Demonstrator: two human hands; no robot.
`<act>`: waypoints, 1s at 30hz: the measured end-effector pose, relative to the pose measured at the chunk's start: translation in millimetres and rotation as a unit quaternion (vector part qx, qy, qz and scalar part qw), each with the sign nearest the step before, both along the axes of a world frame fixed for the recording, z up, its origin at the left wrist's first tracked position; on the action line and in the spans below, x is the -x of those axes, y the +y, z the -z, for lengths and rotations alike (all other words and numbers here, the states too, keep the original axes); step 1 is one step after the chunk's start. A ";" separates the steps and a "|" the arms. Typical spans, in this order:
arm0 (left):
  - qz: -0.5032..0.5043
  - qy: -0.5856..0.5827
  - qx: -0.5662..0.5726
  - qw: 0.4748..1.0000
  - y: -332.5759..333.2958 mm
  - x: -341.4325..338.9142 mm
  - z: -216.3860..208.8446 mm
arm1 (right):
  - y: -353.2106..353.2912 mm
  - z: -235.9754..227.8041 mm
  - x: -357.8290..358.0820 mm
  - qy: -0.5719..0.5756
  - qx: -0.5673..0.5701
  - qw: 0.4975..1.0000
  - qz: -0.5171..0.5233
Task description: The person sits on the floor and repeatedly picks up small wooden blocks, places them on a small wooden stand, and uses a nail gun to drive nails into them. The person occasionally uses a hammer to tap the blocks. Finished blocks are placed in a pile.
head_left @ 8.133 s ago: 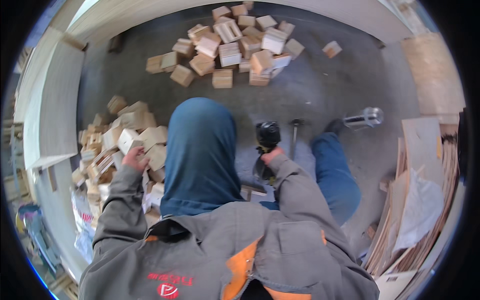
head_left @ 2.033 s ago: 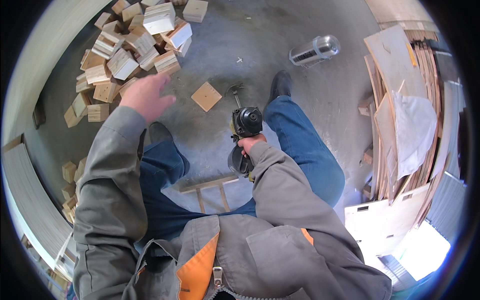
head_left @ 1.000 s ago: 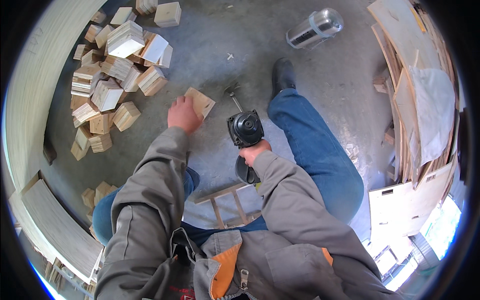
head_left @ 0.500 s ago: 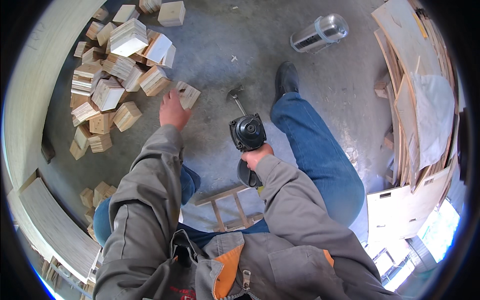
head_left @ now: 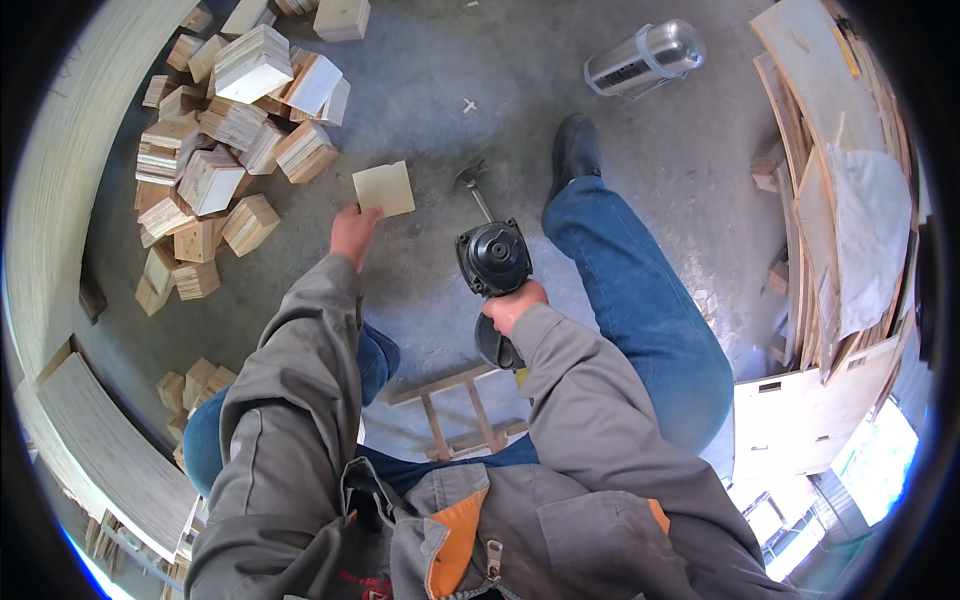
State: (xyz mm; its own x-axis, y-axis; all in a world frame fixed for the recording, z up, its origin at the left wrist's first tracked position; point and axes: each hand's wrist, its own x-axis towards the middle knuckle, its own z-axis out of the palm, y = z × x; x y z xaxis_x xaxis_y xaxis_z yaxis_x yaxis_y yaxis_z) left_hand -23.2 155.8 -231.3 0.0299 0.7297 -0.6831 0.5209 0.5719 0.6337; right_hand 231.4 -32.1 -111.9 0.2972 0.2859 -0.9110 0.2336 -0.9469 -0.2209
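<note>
My left hand [head_left: 353, 234] is closed on the near left corner of a square wooden block [head_left: 386, 190]. The block's pale flat face is turned up, and its thickness is hidden. In my right hand [head_left: 514, 305] is the grip of a black power tool that looks like a nail gun [head_left: 495, 256]. Its round cap faces up, and a thin metal nose runs forward from beneath the cap to a dark end near the floor. The nose lies to the right of the block, apart from it. My right fingers wrap around the grip, partly hidden.
Left of my hand lies a loose pile of layered wooden blocks [head_left: 213, 180], with a smaller pile [head_left: 193, 388] by my left knee. A steel flask [head_left: 645, 58] lies at the far right. Boards [head_left: 815, 200] lean along the right; a wooden frame [head_left: 470, 445] is below me.
My left hand has drawn the block slightly right and turned it from its layered edge to its flat face. The nail gun has barely moved.
</note>
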 end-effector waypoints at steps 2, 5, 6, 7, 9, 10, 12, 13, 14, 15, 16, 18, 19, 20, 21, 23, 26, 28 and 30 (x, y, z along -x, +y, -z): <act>0.008 -0.017 -0.020 1.000 -3.7 4.9 8.0 | 4.8 -8.5 2.5 0.014 0.005 1.000 -0.009; -0.001 -0.061 -0.027 0.998 -13.7 1.9 19.7 | 10.1 -15.2 4.7 0.016 -0.007 1.000 -0.015; -0.014 -0.069 -0.002 0.998 -20.2 -11.3 9.4 | 7.4 -14.2 3.5 0.006 -0.013 1.000 -0.012; -0.028 -0.076 0.024 0.996 -24.9 -22.7 -1.7 | 4.9 -12.9 3.2 -0.003 -0.019 1.000 -0.008; -0.021 -0.048 0.006 0.999 -30.6 -28.1 -9.4 | 1.8 -5.7 3.9 -0.020 -0.035 0.999 -0.010; -0.018 -0.035 -0.003 0.999 -33.0 -30.6 -13.2 | -0.6 -2.9 2.5 -0.027 -0.038 0.999 -0.011; -0.006 0.039 -0.029 0.999 -30.5 -17.6 -6.8 | 3.1 -2.4 3.4 -0.022 -0.036 0.999 -0.024; 0.000 0.076 -0.042 0.996 -27.6 -10.3 -3.9 | 4.0 -3.0 3.7 -0.020 -0.035 0.999 -0.031; -0.003 0.082 -0.061 0.995 -22.5 -4.2 -5.5 | 6.6 -6.6 3.9 -0.018 -0.035 0.998 -0.039; -0.006 0.089 -0.080 0.993 -17.1 2.0 -7.5 | 7.6 -7.5 4.8 -0.014 -0.036 0.998 -0.043; -0.010 0.096 -0.099 0.990 -12.2 7.6 -9.7 | 9.0 -9.6 6.4 -0.010 -0.036 0.998 -0.047; -0.051 0.073 -0.118 0.989 6.3 4.8 -27.1 | 7.6 -7.2 5.7 -0.004 -0.037 0.998 -0.042; -0.074 0.062 -0.128 0.987 15.1 5.5 -40.2 | 8.4 -8.5 5.7 0.002 -0.028 0.999 -0.032; -0.084 0.019 -0.117 0.989 24.2 1.7 -62.6 | 9.9 -12.4 5.0 0.006 -0.017 1.000 -0.019; -0.096 -0.023 -0.106 0.990 33.8 -1.9 -93.1 | 11.7 -16.8 5.7 0.011 -0.007 1.000 -0.007; -0.122 -0.103 -0.128 0.979 54.2 0.0 -133.5 | 13.3 -19.9 8.9 0.015 -0.019 1.000 0.003; -0.150 -0.215 -0.174 0.949 66.0 -8.2 -215.1 | 13.1 -15.7 7.7 0.016 -0.031 0.999 0.011; -0.125 -0.231 -0.202 0.944 63.2 -2.0 -272.9 | 14.4 -20.1 9.7 0.025 -0.035 0.999 0.022; -0.094 -0.248 -0.240 0.934 56.2 8.0 -324.7 | 16.4 -22.5 11.7 0.019 -0.036 0.999 0.013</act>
